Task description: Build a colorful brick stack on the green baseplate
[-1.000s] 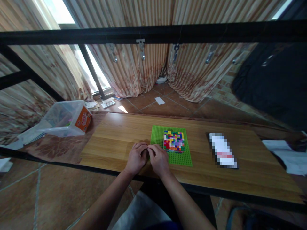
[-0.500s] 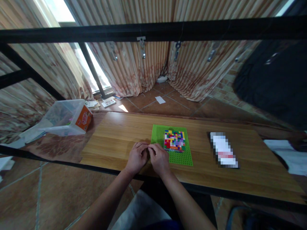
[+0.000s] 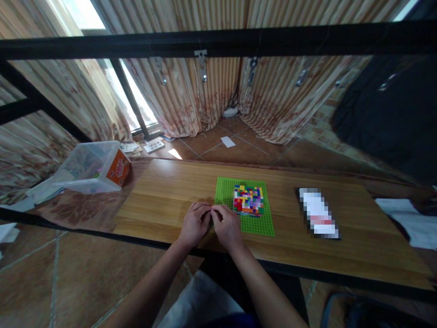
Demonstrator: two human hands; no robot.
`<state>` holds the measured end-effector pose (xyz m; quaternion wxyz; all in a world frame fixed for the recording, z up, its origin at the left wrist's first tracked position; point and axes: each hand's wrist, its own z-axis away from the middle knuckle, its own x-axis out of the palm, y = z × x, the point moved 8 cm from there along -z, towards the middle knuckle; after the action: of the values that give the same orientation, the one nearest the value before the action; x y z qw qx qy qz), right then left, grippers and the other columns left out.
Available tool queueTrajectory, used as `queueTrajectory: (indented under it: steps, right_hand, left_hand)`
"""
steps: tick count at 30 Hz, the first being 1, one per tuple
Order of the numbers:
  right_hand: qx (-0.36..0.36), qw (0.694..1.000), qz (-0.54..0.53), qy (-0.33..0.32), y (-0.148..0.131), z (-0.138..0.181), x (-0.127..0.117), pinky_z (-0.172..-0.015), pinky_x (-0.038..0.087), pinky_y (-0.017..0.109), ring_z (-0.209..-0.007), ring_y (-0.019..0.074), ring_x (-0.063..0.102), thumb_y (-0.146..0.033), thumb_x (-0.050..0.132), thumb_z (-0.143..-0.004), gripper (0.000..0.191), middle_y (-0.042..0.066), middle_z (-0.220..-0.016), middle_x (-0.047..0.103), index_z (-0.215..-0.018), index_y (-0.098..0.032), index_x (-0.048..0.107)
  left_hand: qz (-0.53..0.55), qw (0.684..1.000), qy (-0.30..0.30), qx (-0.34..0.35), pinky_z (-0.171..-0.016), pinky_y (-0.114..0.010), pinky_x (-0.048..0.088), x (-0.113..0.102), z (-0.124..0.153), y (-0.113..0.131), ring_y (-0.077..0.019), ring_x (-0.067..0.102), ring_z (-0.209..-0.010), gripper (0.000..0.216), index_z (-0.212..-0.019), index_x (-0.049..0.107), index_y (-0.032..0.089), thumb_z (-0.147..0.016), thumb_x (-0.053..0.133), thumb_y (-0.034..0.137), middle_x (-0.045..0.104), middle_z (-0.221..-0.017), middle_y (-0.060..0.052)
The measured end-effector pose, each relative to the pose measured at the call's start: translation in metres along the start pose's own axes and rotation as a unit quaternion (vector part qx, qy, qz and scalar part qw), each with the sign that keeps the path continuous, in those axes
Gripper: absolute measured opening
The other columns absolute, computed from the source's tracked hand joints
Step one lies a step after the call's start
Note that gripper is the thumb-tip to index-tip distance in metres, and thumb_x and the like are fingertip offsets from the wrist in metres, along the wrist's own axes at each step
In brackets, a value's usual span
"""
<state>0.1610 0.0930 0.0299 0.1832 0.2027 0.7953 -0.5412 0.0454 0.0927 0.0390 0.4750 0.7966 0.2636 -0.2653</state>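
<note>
My left hand (image 3: 194,224) and my right hand (image 3: 227,225) rest side by side on the wooden table (image 3: 164,191), fingers curled and fingertips pressed together. What they pinch between them is hidden. Just right of my right hand lies a green baseplate (image 3: 225,191). A block of small multicoloured bricks (image 3: 248,199) covers its middle. My right hand touches the plate's near left corner.
A clear plastic box (image 3: 89,166) with an orange label lies tilted at the table's left end. A blurred flat black-and-white item (image 3: 318,212) lies to the right. A black metal bar (image 3: 218,43) crosses overhead. Curtains and a tiled floor are behind.
</note>
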Motion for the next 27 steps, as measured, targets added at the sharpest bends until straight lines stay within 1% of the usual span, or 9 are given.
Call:
queueTrajectory:
  steps: [8, 11, 13, 16, 18, 21, 23, 25, 27]
  right_hand:
    - [-0.007, 1.0, 0.006, -0.002, -0.001, -0.001, 0.001, -0.079, 0.048, 0.028, -0.086, 0.0164, 0.063, -0.023, 0.046, -0.092, 0.02, 0.005, -0.09, 0.068, -0.091, -0.022, 0.066]
    - [-0.015, 1.0, 0.007, -0.009, -0.01, 0.004, 0.0, -0.081, 0.048, 0.029, -0.087, 0.0166, 0.062, -0.022, 0.046, -0.093, 0.02, 0.005, -0.09, 0.068, -0.091, -0.022, 0.066]
    - [-0.028, 1.0, -0.004, -0.011, -0.022, 0.011, -0.006, -0.082, 0.049, 0.029, -0.088, 0.0159, 0.062, -0.023, 0.045, -0.094, 0.021, 0.004, -0.09, 0.068, -0.092, -0.023, 0.066]
    - [-0.057, 0.998, -0.027, 0.008, -0.04, 0.023, -0.03, -0.081, 0.05, 0.027, -0.089, 0.0143, 0.062, -0.023, 0.046, -0.094, 0.02, 0.003, -0.091, 0.068, -0.094, -0.024, 0.066]
    - [-0.051, 0.998, -0.018, 0.038, -0.041, 0.028, -0.055, -0.081, 0.051, 0.029, -0.089, 0.0147, 0.063, -0.023, 0.048, -0.093, 0.019, 0.003, -0.093, 0.069, -0.096, -0.024, 0.067]
    - [-0.003, 0.993, 0.023, 0.12, -0.024, 0.031, -0.097, -0.076, 0.052, 0.03, -0.085, 0.0163, 0.065, -0.029, 0.052, -0.092, 0.016, 0.004, -0.092, 0.069, -0.093, -0.025, 0.068]
    - [0.03, 0.986, 0.049, 0.158, -0.007, 0.03, -0.118, -0.072, 0.052, 0.03, -0.082, 0.0164, 0.065, -0.033, 0.055, -0.09, 0.017, 0.004, -0.091, 0.069, -0.092, -0.024, 0.069]
    - [0.05, 0.982, 0.065, 0.172, 0.008, 0.028, -0.129, -0.07, 0.052, 0.029, -0.081, 0.0163, 0.065, -0.035, 0.056, -0.089, 0.019, 0.005, -0.092, 0.069, -0.093, -0.022, 0.069]
    - [0.056, 0.981, 0.073, 0.172, 0.018, 0.024, -0.132, -0.068, 0.051, 0.029, -0.08, 0.0166, 0.065, -0.036, 0.056, -0.089, 0.022, 0.006, -0.092, 0.069, -0.094, -0.021, 0.07]
  left_hand:
    - [0.005, 1.0, -0.001, -0.003, -0.087, -0.038, 0.053, 0.0, 0.0, 0.0, -0.0204, 0.062, -0.097, 0.017, -0.091, 0.069, 0.02, -0.085, 0.055, 0.013, 0.069, -0.097, -0.007]
    - [0.006, 1.0, -0.008, -0.002, -0.088, -0.039, 0.052, 0.001, 0.0, 0.0, -0.021, 0.062, -0.098, 0.019, -0.091, 0.069, 0.02, -0.082, 0.055, 0.009, 0.069, -0.097, -0.006]
    - [0.008, 1.0, -0.012, 0.0, -0.088, -0.039, 0.052, 0.001, 0.001, 0.0, -0.0214, 0.062, -0.099, 0.02, -0.091, 0.068, 0.02, -0.08, 0.056, 0.009, 0.069, -0.097, -0.006]
    - [0.017, 1.0, -0.011, -0.001, -0.088, -0.039, 0.052, 0.001, 0.0, 0.0, -0.0212, 0.062, -0.098, 0.015, -0.089, 0.068, 0.02, -0.081, 0.058, 0.012, 0.069, -0.098, -0.007]
    - [0.022, 1.0, -0.007, -0.003, -0.089, -0.04, 0.052, 0.001, 0.0, 0.0, -0.0209, 0.063, -0.096, 0.013, -0.089, 0.068, 0.02, -0.083, 0.058, 0.015, 0.069, -0.098, -0.007]
    - [0.028, 1.0, -0.007, 0.001, -0.088, -0.039, 0.052, 0.002, -0.001, 0.001, -0.0205, 0.063, -0.096, 0.012, -0.089, 0.067, 0.021, -0.085, 0.057, 0.016, 0.069, -0.096, -0.006]
    - [0.031, 0.999, -0.008, 0.005, -0.088, -0.038, 0.052, 0.002, -0.001, 0.001, -0.0202, 0.063, -0.096, 0.012, -0.089, 0.067, 0.021, -0.086, 0.057, 0.017, 0.069, -0.095, -0.006]
    - [0.032, 0.999, -0.007, 0.009, -0.088, -0.038, 0.052, 0.002, -0.001, 0.001, -0.0198, 0.063, -0.096, 0.012, -0.089, 0.067, 0.021, -0.086, 0.056, 0.017, 0.069, -0.095, -0.006]
    - [0.033, 0.999, -0.005, 0.012, -0.087, -0.037, 0.052, 0.002, -0.001, 0.001, -0.0197, 0.063, -0.096, 0.012, -0.09, 0.067, 0.02, -0.086, 0.056, 0.017, 0.069, -0.095, -0.006]
